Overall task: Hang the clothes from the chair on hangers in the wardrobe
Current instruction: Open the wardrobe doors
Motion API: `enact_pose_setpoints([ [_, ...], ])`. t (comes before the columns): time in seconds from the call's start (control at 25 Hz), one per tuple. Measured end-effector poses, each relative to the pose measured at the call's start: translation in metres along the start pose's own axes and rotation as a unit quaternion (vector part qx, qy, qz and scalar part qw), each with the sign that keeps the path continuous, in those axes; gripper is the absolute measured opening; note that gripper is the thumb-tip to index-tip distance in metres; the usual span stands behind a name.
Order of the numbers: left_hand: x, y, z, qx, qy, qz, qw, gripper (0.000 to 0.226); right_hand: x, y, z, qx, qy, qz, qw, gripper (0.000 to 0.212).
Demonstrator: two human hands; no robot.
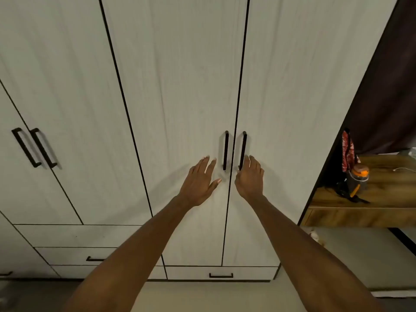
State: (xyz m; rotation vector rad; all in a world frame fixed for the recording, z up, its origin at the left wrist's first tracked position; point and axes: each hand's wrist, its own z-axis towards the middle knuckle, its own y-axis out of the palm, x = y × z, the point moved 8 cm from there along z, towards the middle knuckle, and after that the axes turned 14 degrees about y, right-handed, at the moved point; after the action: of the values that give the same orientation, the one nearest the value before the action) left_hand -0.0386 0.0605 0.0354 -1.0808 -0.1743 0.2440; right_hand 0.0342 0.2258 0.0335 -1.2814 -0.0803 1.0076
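Pale wood-grain laminate fills the head view: the wardrobe (180, 86) is seen from close up with all its doors closed, the panels parted by thin dark seams. Two black bar handles stand either side of the middle seam, the left handle (225, 150) and the right handle (243, 150).

The left hand (199, 182) is held out flat before the left door, its fingers (210, 164) straight and spread wide, the tips just left of the left handle's lower end; nothing is held. The right hand (250, 177) is raised at the right handle's lower end, its fingers (252, 161) loosely bent and close together beside the bar; whether the bar is actually gripped cannot be told.

A further pair of black handles (33, 147) is seen on the doors far left. Drawers with small black pulls run along the base, one drawer pull (221, 275) lying below the middle doors.

At the right, a wooden tabletop (382, 176) carries a grey bottle with an orange lid (358, 179), a red patterned cloth (347, 152) hanging just behind it, and a white cable (403, 169). A dark curtain (387, 86) hangs above.
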Motion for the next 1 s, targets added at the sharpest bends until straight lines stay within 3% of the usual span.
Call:
enact_pose_setpoints([
  [0.16,0.007,0.005,0.042,0.021,0.008,-0.016,1.000,0.069,-0.005,-0.001,0.031,0.012,0.049,0.093,0.994,0.048],
  [0.36,0.003,0.013,0.073,0.054,0.012,-0.034,0.998,0.061,0.005,0.024,0.060,-0.088,0.072,0.217,0.970,0.033],
  [0.48,0.002,0.016,0.080,0.076,0.012,-0.048,0.996,0.054,0.013,0.032,0.065,-0.113,0.097,0.235,0.960,0.028],
  [0.64,0.006,0.012,0.083,0.119,-0.002,-0.150,0.981,0.045,0.016,0.033,0.059,-0.116,0.114,0.239,0.957,0.021],
  [0.84,0.004,0.018,0.087,0.150,-0.088,-0.328,0.929,0.046,0.026,0.021,0.021,-0.082,0.129,0.270,0.951,0.006],
  [1.0,0.036,0.043,0.079,0.045,-0.182,-0.461,0.867,0.053,0.047,-0.006,-0.024,-0.016,0.132,0.264,0.955,0.030],
])
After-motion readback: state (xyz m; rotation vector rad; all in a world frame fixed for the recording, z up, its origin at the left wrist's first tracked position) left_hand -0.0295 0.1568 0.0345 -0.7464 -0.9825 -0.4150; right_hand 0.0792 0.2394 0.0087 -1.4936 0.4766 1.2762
